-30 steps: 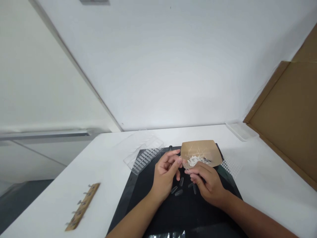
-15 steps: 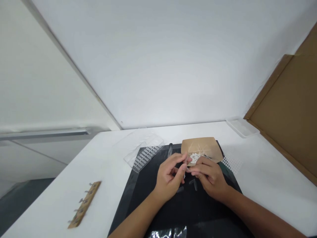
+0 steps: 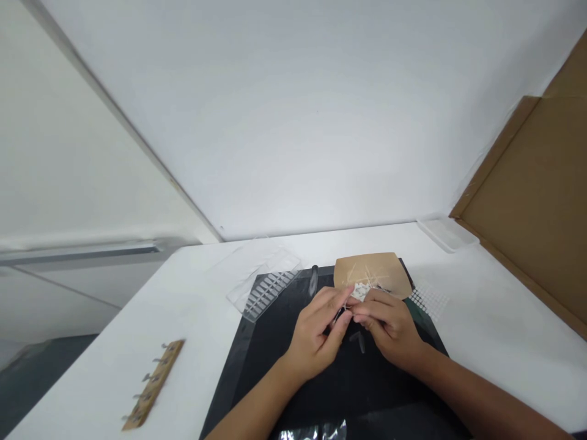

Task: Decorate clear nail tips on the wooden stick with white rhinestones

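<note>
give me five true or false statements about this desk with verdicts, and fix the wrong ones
1. The left hand and right hand are close together above the black mat. True.

2. The wooden strip with metal pieces lies on the black mat. False: the wooden strip lies on the white table, left of the mat.

3. The brown tray has small white pieces in it. True.

4. The clear case with rows of slots is right of the brown tray. False: the clear case is to its left.

5. The shallow container sits near the cardboard. True.
</note>
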`<state>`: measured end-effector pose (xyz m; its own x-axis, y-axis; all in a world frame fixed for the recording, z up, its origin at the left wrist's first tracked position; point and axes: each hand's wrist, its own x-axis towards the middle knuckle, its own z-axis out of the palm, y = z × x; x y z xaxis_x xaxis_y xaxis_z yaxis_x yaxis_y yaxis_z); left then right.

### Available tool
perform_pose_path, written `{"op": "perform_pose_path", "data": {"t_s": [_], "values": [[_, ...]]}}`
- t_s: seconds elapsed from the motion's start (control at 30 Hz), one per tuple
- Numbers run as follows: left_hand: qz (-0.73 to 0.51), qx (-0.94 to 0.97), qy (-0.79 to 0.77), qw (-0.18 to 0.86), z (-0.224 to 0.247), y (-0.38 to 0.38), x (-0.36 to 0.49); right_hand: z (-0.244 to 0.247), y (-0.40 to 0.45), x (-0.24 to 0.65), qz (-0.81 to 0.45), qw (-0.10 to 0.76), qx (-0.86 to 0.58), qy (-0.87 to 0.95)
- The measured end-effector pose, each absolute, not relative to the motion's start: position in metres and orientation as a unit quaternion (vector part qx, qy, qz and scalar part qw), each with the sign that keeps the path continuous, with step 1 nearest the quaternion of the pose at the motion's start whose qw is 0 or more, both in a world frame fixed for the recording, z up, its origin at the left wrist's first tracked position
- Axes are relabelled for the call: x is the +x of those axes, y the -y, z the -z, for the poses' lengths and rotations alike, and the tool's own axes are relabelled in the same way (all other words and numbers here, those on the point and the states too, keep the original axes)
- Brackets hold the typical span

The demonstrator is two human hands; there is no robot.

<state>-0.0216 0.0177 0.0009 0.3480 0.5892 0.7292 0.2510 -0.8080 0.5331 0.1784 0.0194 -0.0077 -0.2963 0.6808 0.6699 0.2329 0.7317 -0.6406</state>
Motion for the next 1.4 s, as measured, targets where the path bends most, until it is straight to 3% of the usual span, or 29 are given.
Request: {"op": "perform_pose_path", "data": {"t_s": [0.57, 0.93, 1.4], "values": [[-0.501, 0.790, -0.266, 0.233, 0.001, -0.019, -0.021, 0.002, -0.016, 0.175, -0.249, 0.470, -0.348, 0.772], [-0.509, 0.817, -0.252, 0.097, -0.007, -0.022, -0.020, 0.005, -0.009, 0.169, -0.242, 0.467, -0.383, 0.760], [-0.447, 0.853, -0.268, -0.004, 0.003, -0.029, -0.027, 0.005, -0.008, 0.168, -0.244, 0.437, -0.437, 0.747]]}}
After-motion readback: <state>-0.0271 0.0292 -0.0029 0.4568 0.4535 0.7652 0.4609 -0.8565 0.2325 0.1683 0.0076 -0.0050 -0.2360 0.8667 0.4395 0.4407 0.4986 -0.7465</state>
